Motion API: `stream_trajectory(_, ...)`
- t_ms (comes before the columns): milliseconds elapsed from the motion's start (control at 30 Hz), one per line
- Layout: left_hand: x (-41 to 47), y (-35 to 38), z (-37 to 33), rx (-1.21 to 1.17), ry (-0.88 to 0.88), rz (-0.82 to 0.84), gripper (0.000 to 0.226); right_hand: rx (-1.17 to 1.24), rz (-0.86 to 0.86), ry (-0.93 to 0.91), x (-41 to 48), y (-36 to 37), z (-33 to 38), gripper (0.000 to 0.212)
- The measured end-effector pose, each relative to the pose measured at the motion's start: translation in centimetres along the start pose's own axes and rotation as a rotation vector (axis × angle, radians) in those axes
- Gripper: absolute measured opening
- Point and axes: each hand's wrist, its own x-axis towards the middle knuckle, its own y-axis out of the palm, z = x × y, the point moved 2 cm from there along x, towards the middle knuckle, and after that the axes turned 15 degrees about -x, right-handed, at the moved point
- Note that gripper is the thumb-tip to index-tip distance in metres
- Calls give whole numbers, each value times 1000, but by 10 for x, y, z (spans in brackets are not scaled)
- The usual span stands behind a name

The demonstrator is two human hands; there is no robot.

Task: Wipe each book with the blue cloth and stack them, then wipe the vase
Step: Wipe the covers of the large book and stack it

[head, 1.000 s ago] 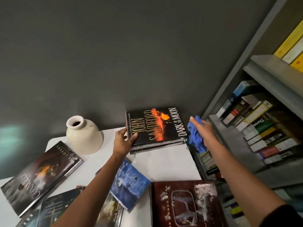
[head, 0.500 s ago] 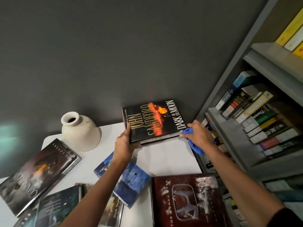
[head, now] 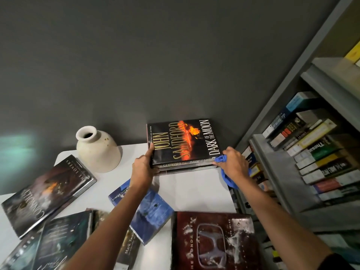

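While wiping along the near edge of the top book (head: 183,141), got the blue cloth (head: 228,181) bunched up in the right grip (head: 234,164): fingers curled round it, wad pushed against the near right corner, tail dangling off past the edge of the desk (head: 194,190). Pinning the near left corner with the left grip (head: 143,166), thumb up along the left edge, rest of the hand wrapped on the side. Sitting on a second book (head: 187,170) at the back of the desk by the wall, so looks like a stack of two so far.

Handling-wise: guessing a stiff, fairly heavy hardback with a glossy jacket, so probably slippery under a cloth and happy to skate off the one below. Best to hold by the corners or the spine edge, flat, not by the jacket. No drama with the cloth, soft and floppy.

Plenty left to wipe, judging by the red book (head: 212,244), blue book (head: 150,211) and dark book (head: 46,193) lying loose nearer in, plus a few more bottom left.

Containers: vase (head: 97,151) standing upright left of the stack, not touching it, mouth open and dark inside, can't tell if anything's in there. Looks ceramic, so worth holding round the belly later. Bookcase (head: 261,152) on the right, packed with books, some leaning, some piled flat.
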Motion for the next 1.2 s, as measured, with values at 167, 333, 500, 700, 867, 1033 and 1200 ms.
stream_trajectory(167, -4, 4, 0, -38, 19, -41, 87, 21, -4, -27, -1, -1, -4, 31)
stream_trajectory(333, -4, 9, 3, 35, 30, -21, 92, 20, -32, -55, 1, 1, -11, 27)
stream_trajectory(500, 1, 13, -1, 219, 150, -16, 91, -86, -53, -32, -5, -1, -7, 23)
stream_trajectory(700, -1, 16, 2, 229, 170, -36, 97, -94, -54, -41, -7, 0, -7, 25)
stream_trajectory(867, -2, 11, 9, -99, -125, -45, 105, -19, 7, -76, -4, -2, -11, 34)
stream_trajectory(1033, -16, 21, 21, -180, -203, -67, 75, -86, 48, -95, -2, -7, -9, 37)
stream_trajectory(1200, -19, 23, 19, -140, -193, -124, 51, -30, 133, 1, 5, 3, -7, 45)
